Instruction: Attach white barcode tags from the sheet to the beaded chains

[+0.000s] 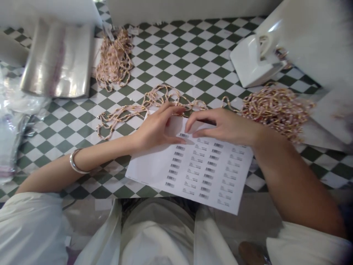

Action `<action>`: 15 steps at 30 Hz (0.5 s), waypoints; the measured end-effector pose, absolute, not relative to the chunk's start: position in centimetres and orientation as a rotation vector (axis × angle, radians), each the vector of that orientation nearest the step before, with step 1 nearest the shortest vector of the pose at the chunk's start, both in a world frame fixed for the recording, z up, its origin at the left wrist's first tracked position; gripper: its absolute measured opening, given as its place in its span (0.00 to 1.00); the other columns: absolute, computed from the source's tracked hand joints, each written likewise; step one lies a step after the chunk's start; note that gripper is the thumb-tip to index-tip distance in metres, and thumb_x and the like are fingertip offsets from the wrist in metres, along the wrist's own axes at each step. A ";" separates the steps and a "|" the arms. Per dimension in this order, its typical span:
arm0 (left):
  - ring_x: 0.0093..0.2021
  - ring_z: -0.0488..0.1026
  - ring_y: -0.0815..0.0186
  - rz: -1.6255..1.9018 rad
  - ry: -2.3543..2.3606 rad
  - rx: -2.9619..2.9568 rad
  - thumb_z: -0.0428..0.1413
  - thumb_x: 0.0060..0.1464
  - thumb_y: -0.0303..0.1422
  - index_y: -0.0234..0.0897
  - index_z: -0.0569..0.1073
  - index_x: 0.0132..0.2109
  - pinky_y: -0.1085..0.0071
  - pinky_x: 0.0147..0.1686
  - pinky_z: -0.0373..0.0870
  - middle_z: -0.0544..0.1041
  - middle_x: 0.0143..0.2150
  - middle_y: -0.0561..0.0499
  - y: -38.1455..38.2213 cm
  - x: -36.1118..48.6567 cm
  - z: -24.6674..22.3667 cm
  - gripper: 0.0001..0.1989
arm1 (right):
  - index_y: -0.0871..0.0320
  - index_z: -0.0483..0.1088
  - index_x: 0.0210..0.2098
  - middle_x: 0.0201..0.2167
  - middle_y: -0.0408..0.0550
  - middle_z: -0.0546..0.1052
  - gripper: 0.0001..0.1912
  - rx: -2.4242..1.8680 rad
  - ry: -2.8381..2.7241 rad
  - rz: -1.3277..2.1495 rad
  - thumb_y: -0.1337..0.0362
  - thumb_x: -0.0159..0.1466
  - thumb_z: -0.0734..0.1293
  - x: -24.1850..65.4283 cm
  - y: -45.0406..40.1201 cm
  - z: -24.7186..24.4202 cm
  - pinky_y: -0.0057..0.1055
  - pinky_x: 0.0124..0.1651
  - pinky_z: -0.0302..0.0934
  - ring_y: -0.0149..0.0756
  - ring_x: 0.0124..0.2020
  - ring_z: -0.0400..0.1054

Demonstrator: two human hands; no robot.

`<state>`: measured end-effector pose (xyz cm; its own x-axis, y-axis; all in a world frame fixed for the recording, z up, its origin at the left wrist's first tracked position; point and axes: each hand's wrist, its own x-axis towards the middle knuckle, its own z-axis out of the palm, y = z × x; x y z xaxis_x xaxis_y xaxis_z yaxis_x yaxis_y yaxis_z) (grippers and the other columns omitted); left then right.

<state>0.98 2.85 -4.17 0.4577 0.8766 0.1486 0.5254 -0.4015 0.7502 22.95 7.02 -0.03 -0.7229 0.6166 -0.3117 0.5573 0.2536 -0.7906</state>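
Observation:
A white sheet of barcode labels point(162, 165) lies slanted at the table's front edge, its lower right corner reaching past it. My left hand point(158, 129) rests on the sheet's upper left part, thumb and fingers apart. My right hand point(217, 125) is over its top edge, thumb and index fingertips close together near the top barcode label point(184, 135); anything between them is too small to tell. Just beyond both hands, strands of pink and gold beads point(162, 94) stretch across the table.
A bead pile point(275, 108) lies at the right, below a white container point(249, 62). Another bead bundle point(114, 59) is at the back left, beside a stack of clear plastic bags point(59, 59). More plastic packets point(9, 136) lie at the far left of the checkered table point(187, 55).

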 end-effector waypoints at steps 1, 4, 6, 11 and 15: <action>0.45 0.72 0.64 0.719 1.165 2.088 0.68 0.42 0.46 0.39 0.66 0.58 0.70 0.41 0.73 0.70 0.55 0.43 2.9 0.9 -4.1 0.38 | 0.50 0.76 0.34 0.35 0.40 0.78 0.07 -1.153 -2.379 1.498 0.65 0.56 0.67 22.9 7.0 0.0 0.30 0.35 0.60 0.35 0.35 0.71; 0.49 0.72 0.61 0.695 1.162 2.142 0.67 0.42 0.49 0.37 0.68 0.58 0.67 0.45 0.73 0.71 0.54 0.42 3.2 0.7 -3.5 0.38 | 0.51 0.77 0.34 0.34 0.41 0.78 0.07 -1.128 -2.211 1.519 0.65 0.56 0.68 22.8 6.9 0.0 0.31 0.34 0.59 0.34 0.34 0.69; 0.50 0.72 0.58 0.652 1.147 2.202 0.66 0.40 0.53 0.36 0.69 0.58 0.64 0.47 0.73 0.72 0.54 0.41 3.4 0.5 -2.9 0.41 | 0.50 0.77 0.33 0.32 0.41 0.77 0.06 -1.105 -2.124 1.518 0.65 0.55 0.69 22.7 6.8 0.0 0.31 0.35 0.60 0.34 0.34 0.69; 0.53 0.71 0.54 0.448 1.267 2.380 0.67 0.39 0.51 0.35 0.66 0.62 0.62 0.47 0.73 0.71 0.56 0.40 3.3 0.5 -1.6 0.45 | 0.51 0.77 0.30 0.32 0.43 0.76 0.03 -1.057 -2.049 1.436 0.60 0.57 0.70 22.5 6.5 -0.4 0.33 0.38 0.62 0.35 0.35 0.69; 0.51 0.72 0.57 0.305 1.341 2.442 0.64 0.48 0.40 0.37 0.67 0.61 0.67 0.41 0.73 0.71 0.56 0.42 3.1 0.8 -1.3 0.34 | 0.52 0.76 0.30 0.36 0.44 0.75 0.05 -1.046 -2.087 1.362 0.61 0.60 0.67 22.1 6.2 -0.8 0.32 0.39 0.63 0.34 0.37 0.69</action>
